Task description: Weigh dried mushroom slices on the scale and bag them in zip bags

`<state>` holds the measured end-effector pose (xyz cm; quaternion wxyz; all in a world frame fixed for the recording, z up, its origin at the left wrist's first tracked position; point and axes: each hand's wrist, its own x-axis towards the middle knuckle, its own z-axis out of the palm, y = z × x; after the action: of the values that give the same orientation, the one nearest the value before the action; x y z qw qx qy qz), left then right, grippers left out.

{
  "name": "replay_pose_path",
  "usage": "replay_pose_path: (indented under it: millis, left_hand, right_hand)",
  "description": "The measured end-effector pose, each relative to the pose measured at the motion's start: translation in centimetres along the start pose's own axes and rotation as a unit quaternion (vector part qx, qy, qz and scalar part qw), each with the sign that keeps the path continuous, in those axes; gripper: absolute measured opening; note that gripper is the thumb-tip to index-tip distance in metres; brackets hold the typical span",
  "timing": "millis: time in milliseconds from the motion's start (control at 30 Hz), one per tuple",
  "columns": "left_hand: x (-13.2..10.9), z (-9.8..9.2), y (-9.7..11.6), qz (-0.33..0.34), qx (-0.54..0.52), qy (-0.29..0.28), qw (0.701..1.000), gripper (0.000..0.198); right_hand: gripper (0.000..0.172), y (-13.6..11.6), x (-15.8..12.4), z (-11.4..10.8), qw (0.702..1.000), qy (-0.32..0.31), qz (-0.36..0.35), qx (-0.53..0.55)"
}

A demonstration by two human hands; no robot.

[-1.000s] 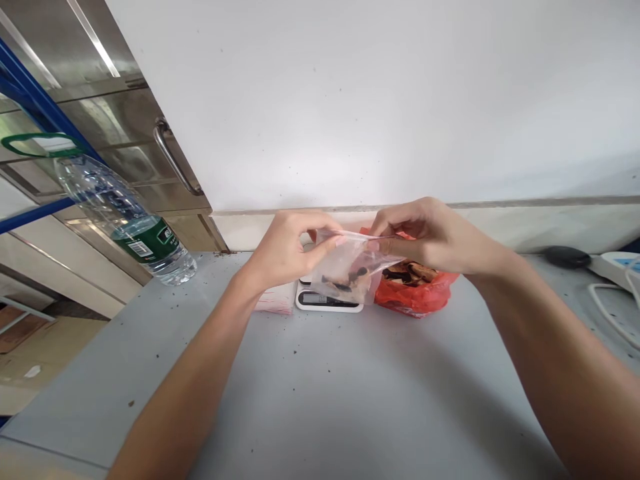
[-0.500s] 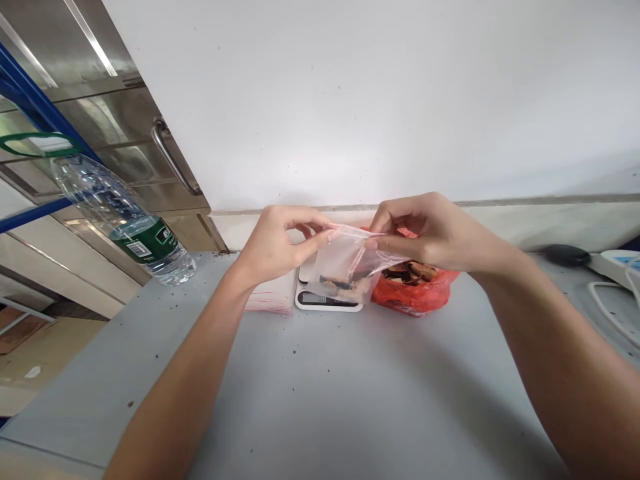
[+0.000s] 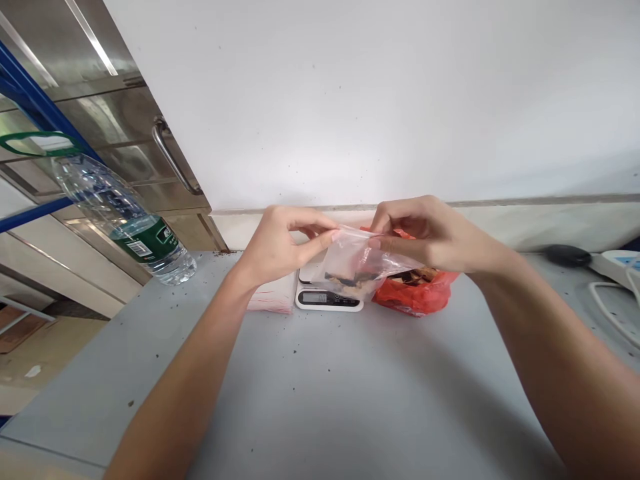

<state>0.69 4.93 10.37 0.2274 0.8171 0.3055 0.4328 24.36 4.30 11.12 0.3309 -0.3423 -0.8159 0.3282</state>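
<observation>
Both hands pinch the top edge of a small clear zip bag that holds dark and brown dried pieces. My left hand grips the bag's left corner between thumb and fingers. My right hand pinches the right part of the same edge. The bag hangs just above a small white digital scale on the grey table. Behind the bag lies an open red plastic bag with more dried pieces in it.
A clear water bottle with a green label stands at the table's back left corner. A stack of small clear bags with pink strips lies left of the scale. A white power strip and cable sit at the far right. Steel cabinets stand at left.
The bag has shifted slightly back and lower over the scale, so the scale's display now shows. Both hands keep their pinch on the top edge.
</observation>
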Motion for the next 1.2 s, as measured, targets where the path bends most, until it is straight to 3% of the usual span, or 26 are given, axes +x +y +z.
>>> replay_pose_path:
  millis: [167, 367, 500, 633, 833, 1067, 1200]
  left_hand:
    - [-0.02, 0.11, 0.15, 0.013, -0.002, 0.002, 1.000, 0.011]
    - [-0.07, 0.60, 0.50, -0.001, 0.006, -0.013, 1.000, 0.012]
    - [-0.06, 0.63, 0.65, 0.006, 0.005, -0.015, 1.000, 0.013]
    - [-0.02, 0.23, 0.56, 0.014, 0.006, -0.008, 1.000, 0.013]
    - [-0.05, 0.18, 0.43, 0.019, 0.002, -0.019, 1.000, 0.012]
    - [0.06, 0.33, 0.47, 0.024, 0.026, -0.029, 0.999, 0.015]
    - [0.06, 0.20, 0.37, 0.006, 0.041, -0.028, 0.999, 0.017]
  right_hand:
    - [0.032, -0.34, 0.20, 0.49, 1.000, 0.013, 0.013, -0.010]
    - [0.026, -0.29, 0.42, 0.84, 0.996, 0.019, -0.066, -0.061]
    - [0.026, -0.33, 0.29, 0.76, 0.998, 0.028, -0.031, -0.036]
    - [0.029, -0.26, 0.26, 0.44, 1.000, -0.019, 0.014, -0.016]
    - [0.028, 0.22, 0.36, 0.25, 0.997, -0.010, -0.050, -0.058]
    - [0.034, -0.07, 0.26, 0.60, 1.000, -0.009, 0.012, -0.005]
    - [0.038, -0.04, 0.21, 0.50, 1.000, -0.013, 0.003, -0.014]
